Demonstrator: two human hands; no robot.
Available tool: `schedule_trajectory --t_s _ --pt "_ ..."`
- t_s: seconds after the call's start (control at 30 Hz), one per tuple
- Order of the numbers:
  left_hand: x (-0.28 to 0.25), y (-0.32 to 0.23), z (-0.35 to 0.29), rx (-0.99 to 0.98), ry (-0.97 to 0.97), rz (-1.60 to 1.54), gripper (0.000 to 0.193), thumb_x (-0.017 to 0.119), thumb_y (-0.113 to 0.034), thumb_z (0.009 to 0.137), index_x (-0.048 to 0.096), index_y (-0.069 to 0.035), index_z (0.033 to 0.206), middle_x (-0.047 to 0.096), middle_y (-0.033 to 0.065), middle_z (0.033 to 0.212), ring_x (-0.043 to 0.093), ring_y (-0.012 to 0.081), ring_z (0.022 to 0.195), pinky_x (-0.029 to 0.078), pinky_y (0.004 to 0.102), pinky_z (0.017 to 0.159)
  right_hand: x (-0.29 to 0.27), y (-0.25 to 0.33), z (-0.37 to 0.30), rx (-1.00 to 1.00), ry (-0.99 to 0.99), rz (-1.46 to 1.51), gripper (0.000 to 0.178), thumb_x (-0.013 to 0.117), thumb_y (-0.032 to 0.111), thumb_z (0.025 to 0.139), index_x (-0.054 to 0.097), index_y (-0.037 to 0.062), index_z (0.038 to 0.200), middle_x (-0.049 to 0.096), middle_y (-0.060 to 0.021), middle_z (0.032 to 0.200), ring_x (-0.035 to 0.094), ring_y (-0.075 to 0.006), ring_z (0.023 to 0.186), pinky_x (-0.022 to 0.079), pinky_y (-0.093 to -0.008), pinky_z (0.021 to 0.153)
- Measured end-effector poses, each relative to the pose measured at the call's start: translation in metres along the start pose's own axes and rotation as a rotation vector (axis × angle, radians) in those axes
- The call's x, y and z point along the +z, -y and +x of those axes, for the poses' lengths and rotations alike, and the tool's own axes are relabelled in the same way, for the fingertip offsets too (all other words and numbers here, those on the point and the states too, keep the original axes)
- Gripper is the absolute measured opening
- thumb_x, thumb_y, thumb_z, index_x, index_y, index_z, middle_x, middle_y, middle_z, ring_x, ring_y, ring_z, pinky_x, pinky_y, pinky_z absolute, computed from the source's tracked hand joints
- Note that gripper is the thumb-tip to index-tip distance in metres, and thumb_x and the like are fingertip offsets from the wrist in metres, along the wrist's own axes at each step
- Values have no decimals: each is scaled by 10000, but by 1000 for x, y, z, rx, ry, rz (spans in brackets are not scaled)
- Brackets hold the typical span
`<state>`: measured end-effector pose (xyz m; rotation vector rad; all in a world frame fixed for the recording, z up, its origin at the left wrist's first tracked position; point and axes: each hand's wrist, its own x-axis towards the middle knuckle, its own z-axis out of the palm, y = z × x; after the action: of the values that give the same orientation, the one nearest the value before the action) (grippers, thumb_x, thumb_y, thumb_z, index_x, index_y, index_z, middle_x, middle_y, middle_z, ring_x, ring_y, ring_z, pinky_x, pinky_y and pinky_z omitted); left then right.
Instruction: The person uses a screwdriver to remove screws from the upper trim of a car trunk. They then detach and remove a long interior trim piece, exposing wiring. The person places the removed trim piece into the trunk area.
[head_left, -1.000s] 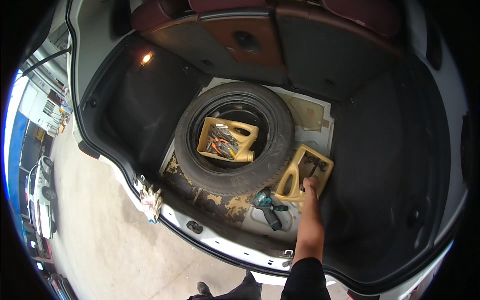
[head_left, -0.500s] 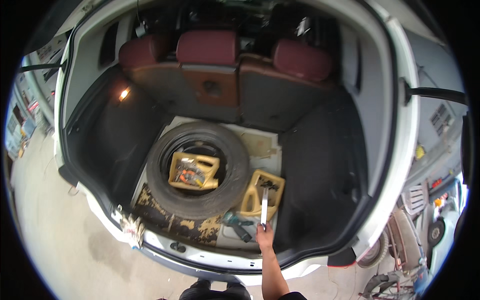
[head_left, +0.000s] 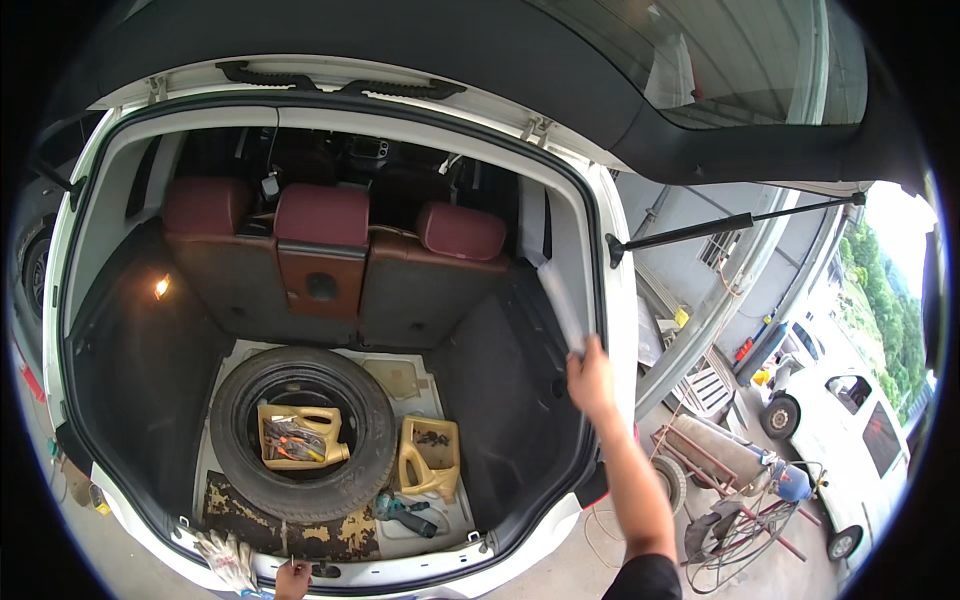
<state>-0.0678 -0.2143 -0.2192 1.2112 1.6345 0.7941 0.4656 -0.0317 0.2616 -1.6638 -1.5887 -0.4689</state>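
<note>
My right hand (head_left: 592, 385) is raised by the right side of the open car boot. It is closed round one end of a long, flat, whitish strip (head_left: 563, 305), blurred by motion; its exact kind is unclear. My left hand (head_left: 292, 580) is at the boot sill, fingers closed, with something thin and too small to name poking up. White work gloves (head_left: 228, 562) lie beside it on the sill. In the boot lies a spare tyre (head_left: 370, 462) holding a cut-open yellow jug (head_left: 330, 415) of hand tools. Another cut jug (head_left: 450, 480) contains small dark parts; a green-and-black power tool (head_left: 412, 517) lies before it.
Red-topped rear seats (head_left: 322, 215) close off the boot's far side. Overhead hangs the raised tailgate (head_left: 450, 35), held by a gas strut (head_left: 690, 232). Outside right stand a gas-cylinder cart (head_left: 720, 450) with hoses and a white van (head_left: 850, 420).
My right hand has lifted the strip from over the right-hand jug, up to the boot's right side. My left hand has come into view at the sill. The view has tilted up and turned right.
</note>
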Motion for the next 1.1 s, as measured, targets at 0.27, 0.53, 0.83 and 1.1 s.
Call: schedule_trajectory --t_s 0.27,0.53,0.83,1.1 --pt "30 14 -62 71 -36 36 251 635 -283 874 602 -37 832 562 40 634 513 140 572 410 349 503 -25 -27 134 -135 19 -184 169 470 169 922 511 18 985 634 -213 696 629 -422 731 484 -506 679" --pt "94 38 -99 -97 -140 -193 117 567 -152 906 561 -101 800 470 -49 586 416 89 510 347 272 454 -3 -64 182 -244 36 -74 194 463 211 935 504 22 951 630 -254 793 592 -468 798 444 -568 727" --pt "223 29 -122 -107 -202 -138 150 539 -230 924 543 -100 850 484 -15 660 436 94 588 345 275 486 -49 -83 223 -420 209 -82 216 481 200 931 553 -2 908 618 -265 779 597 -460 790 462 -539 731" --pt "138 -249 -2 122 -185 227 280 555 -287 885 645 -36 800 630 105 598 617 216 534 483 369 535 -65 -57 213 -409 164 -296 193 485 178 933 563 9 982 640 -246 782 635 -427 782 508 -491 729"
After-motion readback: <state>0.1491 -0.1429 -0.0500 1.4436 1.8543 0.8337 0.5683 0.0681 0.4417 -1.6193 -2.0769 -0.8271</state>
